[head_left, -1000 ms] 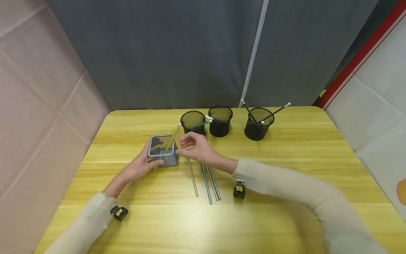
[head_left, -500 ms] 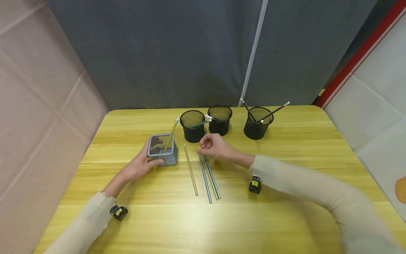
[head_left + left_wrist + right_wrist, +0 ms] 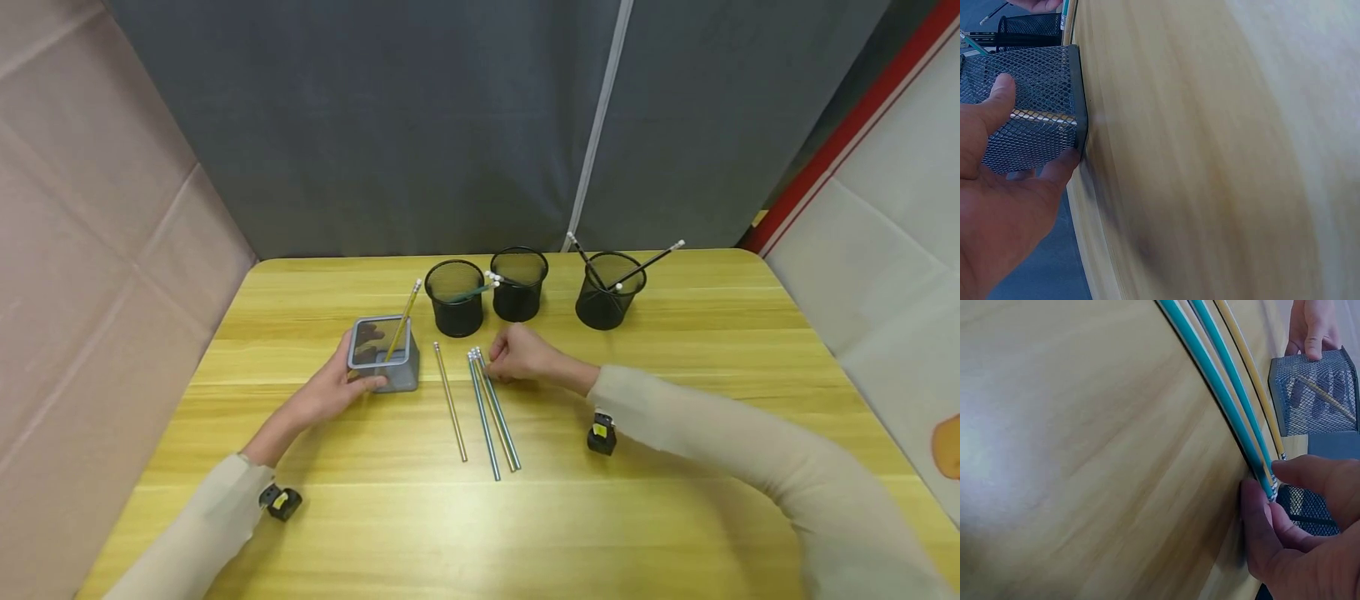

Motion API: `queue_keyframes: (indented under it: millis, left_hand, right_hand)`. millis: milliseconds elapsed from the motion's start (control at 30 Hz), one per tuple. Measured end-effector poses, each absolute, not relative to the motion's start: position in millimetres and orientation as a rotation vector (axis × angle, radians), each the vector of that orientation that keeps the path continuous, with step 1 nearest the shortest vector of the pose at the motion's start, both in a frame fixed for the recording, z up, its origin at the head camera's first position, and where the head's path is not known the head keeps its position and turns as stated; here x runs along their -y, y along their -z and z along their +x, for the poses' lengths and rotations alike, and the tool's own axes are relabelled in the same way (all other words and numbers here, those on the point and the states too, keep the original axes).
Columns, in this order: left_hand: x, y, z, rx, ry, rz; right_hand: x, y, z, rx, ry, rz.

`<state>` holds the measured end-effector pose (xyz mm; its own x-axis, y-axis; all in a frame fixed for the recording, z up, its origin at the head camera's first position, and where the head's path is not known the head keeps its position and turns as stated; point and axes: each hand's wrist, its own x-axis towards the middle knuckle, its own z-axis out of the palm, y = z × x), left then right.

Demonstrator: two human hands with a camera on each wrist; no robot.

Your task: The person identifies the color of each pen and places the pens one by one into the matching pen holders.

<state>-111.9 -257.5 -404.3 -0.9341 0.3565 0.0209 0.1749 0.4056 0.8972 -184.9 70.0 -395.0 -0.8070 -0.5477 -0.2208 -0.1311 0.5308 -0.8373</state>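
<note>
My left hand [image 3: 330, 392] grips a grey square mesh pencil holder [image 3: 402, 377]; in the left wrist view, the thumb lies along its mesh wall. A yellow pencil [image 3: 403, 323] leans inside, its white eraser up. My right hand [image 3: 522, 353] has curled fingers at the eraser ends of three pencils lying together. In the right wrist view, thumb and fingertips bracket the end of the near blue-green pencil [image 3: 1213, 378]. Beside it lie a gold pencil [image 3: 501, 429] and another blue-green pencil [image 3: 484, 423]. A separate gold pencil [image 3: 451, 404] lies to their left.
Behind the pencils stand a round black mesh cup [image 3: 458, 318] with green pencils, a second black cup [image 3: 517, 305] with dark pencils, and a third cup [image 3: 602, 310] holding black pencils. A grey curtain [image 3: 375, 125] hangs beyond the wooden table [image 3: 675, 517].
My right hand has moved right, away from the square holder, to the grouped pencils' eraser ends, uncovering most of them. The left hand and the holder stay in place.
</note>
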Motion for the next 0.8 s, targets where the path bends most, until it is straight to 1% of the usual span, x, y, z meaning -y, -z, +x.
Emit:
queue_keyframes:
  millis: [200, 600, 800]
  left_hand:
    - [258.3, 405.9, -111.8, -2.468, -1.562, 0.476]
    - [259.0, 405.2, -111.1, -2.471, -1.561, 0.452]
    - [258.4, 404.8, -112.2, -2.465, -1.564, 0.461]
  right_hand:
    - [-62.0, 393.7, -186.9, -2.399, 1.064, -0.611]
    - [-54.8, 392.5, -191.7, -2.42, 0.944, -0.693]
    - [-52.0, 385.8, -191.2, -2.436, 0.846, -0.679]
